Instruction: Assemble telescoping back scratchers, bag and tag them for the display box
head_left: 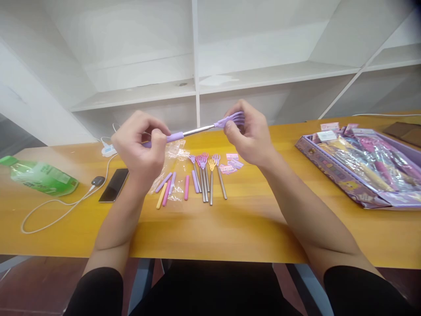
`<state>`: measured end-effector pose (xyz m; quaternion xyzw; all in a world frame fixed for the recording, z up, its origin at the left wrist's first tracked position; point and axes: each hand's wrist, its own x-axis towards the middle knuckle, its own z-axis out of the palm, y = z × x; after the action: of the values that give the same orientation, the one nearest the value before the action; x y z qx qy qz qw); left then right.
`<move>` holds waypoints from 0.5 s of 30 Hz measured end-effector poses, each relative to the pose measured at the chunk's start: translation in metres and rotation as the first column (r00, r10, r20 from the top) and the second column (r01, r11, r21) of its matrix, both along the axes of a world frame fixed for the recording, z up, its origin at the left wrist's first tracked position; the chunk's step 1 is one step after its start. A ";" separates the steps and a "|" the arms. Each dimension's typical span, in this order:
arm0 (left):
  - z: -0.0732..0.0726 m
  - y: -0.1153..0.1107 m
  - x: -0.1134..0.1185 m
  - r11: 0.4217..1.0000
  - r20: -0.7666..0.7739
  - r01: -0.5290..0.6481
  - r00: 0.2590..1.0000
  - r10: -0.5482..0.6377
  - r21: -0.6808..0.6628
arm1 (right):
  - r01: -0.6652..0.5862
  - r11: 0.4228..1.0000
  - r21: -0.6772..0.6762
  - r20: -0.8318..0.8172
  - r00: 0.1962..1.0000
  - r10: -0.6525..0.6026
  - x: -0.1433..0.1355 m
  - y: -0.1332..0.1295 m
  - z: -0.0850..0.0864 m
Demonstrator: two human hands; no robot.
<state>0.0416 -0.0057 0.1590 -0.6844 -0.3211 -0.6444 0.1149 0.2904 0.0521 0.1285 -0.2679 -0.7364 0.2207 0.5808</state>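
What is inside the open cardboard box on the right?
The cardboard box holds clear plastic packets with pink and yellow contents, and printed cards. The packets cover its bottom, so anything beneath them cannot be seen.

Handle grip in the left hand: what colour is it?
The handle grip is light purple, showing best in the head view.

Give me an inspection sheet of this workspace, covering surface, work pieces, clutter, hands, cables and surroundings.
Surface: yellow-brown table, in use.
Work pieces: purple scratcher held; claw-headed rods, loose handles, cards; printed box holding bagged items.
Clutter: green bottle, phone, clear plastic.
Hands: left hand grips the scratcher's handle; right hand, its claw head.
Cables: white cable looped at left; another far right.
Surroundings: white shelving behind.
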 end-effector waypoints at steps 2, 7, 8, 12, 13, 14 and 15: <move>-0.001 -0.001 0.002 1.000 0.007 -0.001 1.000 0.001 -0.005 | 0.002 1.000 0.002 -0.008 1.000 -0.002 0.001 -0.002 0.001; -0.003 -0.001 0.004 1.000 0.015 0.000 1.000 0.000 -0.005 | 0.000 1.000 0.022 -0.018 1.000 0.001 0.001 -0.005 0.005; -0.002 -0.001 0.004 1.000 0.017 0.003 1.000 -0.003 -0.007 | 0.001 1.000 0.027 -0.014 1.000 -0.001 0.001 -0.005 0.005; -0.001 -0.002 0.004 1.000 0.011 0.011 1.000 -0.011 -0.007 | 0.018 0.999 0.042 0.014 1.000 -0.018 0.000 -0.003 0.003; -0.001 -0.001 0.002 1.000 0.009 0.014 1.000 -0.014 -0.005 | 0.020 0.999 0.041 0.025 0.999 -0.021 0.000 -0.003 0.003; 0.000 0.001 0.000 1.000 0.009 0.015 1.000 -0.015 -0.006 | 0.019 0.999 0.039 0.036 0.999 -0.020 0.001 -0.005 0.004; 0.000 0.004 -0.003 1.000 0.006 0.018 1.000 -0.018 -0.013 | 0.013 0.999 0.036 0.050 0.999 -0.015 0.001 -0.007 0.006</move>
<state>0.0385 -0.0021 0.1595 -0.6860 -0.3195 -0.6454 0.1038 0.2917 0.0451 0.1343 -0.2684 -0.7525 0.1968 0.5683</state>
